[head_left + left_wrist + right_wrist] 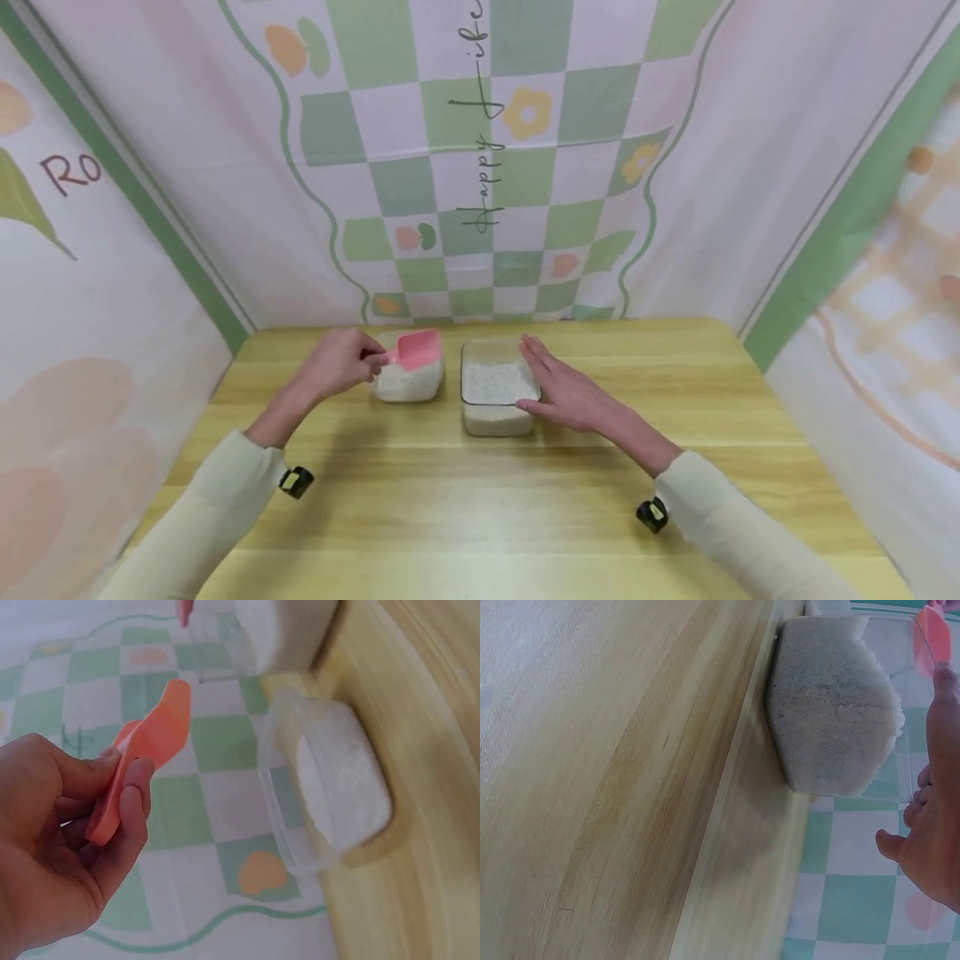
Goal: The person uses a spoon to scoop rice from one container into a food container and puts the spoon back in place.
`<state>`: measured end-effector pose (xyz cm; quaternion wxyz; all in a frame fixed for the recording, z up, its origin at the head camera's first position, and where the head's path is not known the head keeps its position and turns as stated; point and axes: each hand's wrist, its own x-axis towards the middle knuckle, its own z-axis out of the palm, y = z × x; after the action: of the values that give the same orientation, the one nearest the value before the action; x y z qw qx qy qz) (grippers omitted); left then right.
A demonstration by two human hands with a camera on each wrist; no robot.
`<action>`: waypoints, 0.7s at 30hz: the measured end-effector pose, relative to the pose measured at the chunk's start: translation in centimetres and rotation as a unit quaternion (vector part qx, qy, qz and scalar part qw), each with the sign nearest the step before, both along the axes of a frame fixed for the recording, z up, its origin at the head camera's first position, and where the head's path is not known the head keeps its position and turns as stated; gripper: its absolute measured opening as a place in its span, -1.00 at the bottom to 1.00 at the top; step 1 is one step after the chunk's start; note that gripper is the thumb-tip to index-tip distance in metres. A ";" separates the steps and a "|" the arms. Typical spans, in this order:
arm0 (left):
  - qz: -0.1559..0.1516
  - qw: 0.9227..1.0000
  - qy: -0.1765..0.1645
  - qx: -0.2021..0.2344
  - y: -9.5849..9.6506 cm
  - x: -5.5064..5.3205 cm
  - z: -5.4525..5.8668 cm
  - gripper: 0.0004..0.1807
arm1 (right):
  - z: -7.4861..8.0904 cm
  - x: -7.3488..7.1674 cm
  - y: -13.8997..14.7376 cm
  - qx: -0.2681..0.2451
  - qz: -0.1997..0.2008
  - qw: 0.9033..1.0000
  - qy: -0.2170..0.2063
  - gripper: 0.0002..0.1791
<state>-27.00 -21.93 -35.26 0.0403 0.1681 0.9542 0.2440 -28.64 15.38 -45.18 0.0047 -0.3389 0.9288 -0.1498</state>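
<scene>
My left hand (339, 363) pinches a pink scoop (420, 348) by its handle, thumb on one side and fingers on the other. The scoop is above a clear plastic tub (281, 802) holding a white, grainy filling, and only pink shows inside its bowl. To the right stands a clear container (498, 423) with white grains that look like rice (832, 705). Beside that container's right rim, my right hand (572, 397) has its fingers extended and thumb apart. Whether it touches the rim is hard to tell.
Both containers stand near the back of a wooden table (480, 508). Behind it hangs a checkered cloth (465, 167), with more printed cloth at both sides. Small black devices are strapped at the left wrist (296, 482) and right wrist (652, 515).
</scene>
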 end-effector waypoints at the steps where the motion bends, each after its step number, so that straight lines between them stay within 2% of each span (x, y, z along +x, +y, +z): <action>1: -0.005 1.000 0.002 -0.002 0.3 0.0 0.2 -0.82 | 0.1 0.0 0.0 -0.003 0.001 1.000 0.000 0.05; 6: -0.040 0.998 0.039 -0.038 2.1 -0.3 0.9 -0.83 | 0.0 0.0 0.0 -0.007 0.001 1.000 0.001 0.06; 10: -0.070 0.992 0.080 -0.073 3.8 -0.6 1.2 -0.83 | 0.0 0.0 -0.2 -0.005 -0.001 1.000 0.000 0.06; 12: -0.084 0.987 0.099 -0.095 4.9 -0.8 1.4 -0.82 | 0.1 0.1 -0.1 -0.005 -0.002 1.000 -0.001 0.06; 16: -0.109 0.972 0.143 -0.149 7.0 -1.3 1.2 -0.81 | 0.2 0.2 -0.1 -0.007 -0.004 1.000 -0.002 0.06; 21: -0.124 0.961 0.152 -0.196 9.8 -1.8 0.5 -0.78 | 0.2 0.1 -0.1 -0.009 -0.006 1.000 -0.008 0.06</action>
<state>-28.76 -12.14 -34.76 -0.0430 0.3089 0.9500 0.0166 -28.51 15.25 -44.99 0.0083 -0.3325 0.9292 -0.1613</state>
